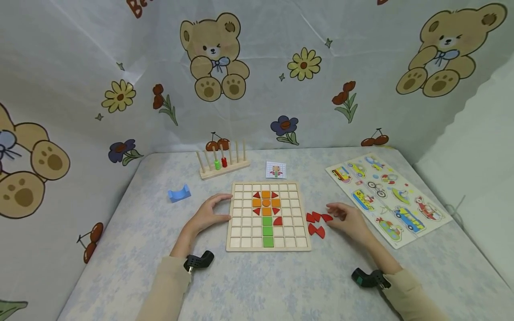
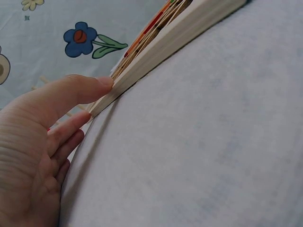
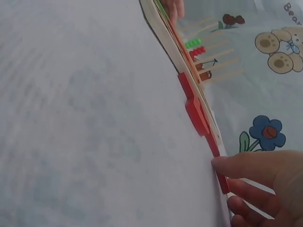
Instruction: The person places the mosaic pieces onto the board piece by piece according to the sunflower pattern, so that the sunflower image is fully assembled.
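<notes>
A wooden grid board point(image 1: 242, 243) lies on the table, with orange squares, red triangles and a column of green squares point(image 1: 267, 242) in its cells. One red quarter-circle piece point(image 1: 278, 221) sits beside the top green square. Against the board's left edge rests my left hand point(image 1: 206, 217), thumb and fingers spread apart and touching the rim. My right hand point(image 1: 351, 224) is at the loose red quarter-circle pieces point(image 1: 320, 232) right of the board. In the right wrist view its thumb meets the nearest red piece point(image 3: 224, 184); the fingers are loosely bent, apart from the thumb.
Behind the board stand a wooden peg rack point(image 1: 225, 170) with green and red beads and a small pattern card point(image 1: 275, 170). A blue curved block point(image 1: 179, 194) lies at left. On the right is a vehicle picture puzzle board point(image 1: 387, 200). A bear-print cloth hangs behind.
</notes>
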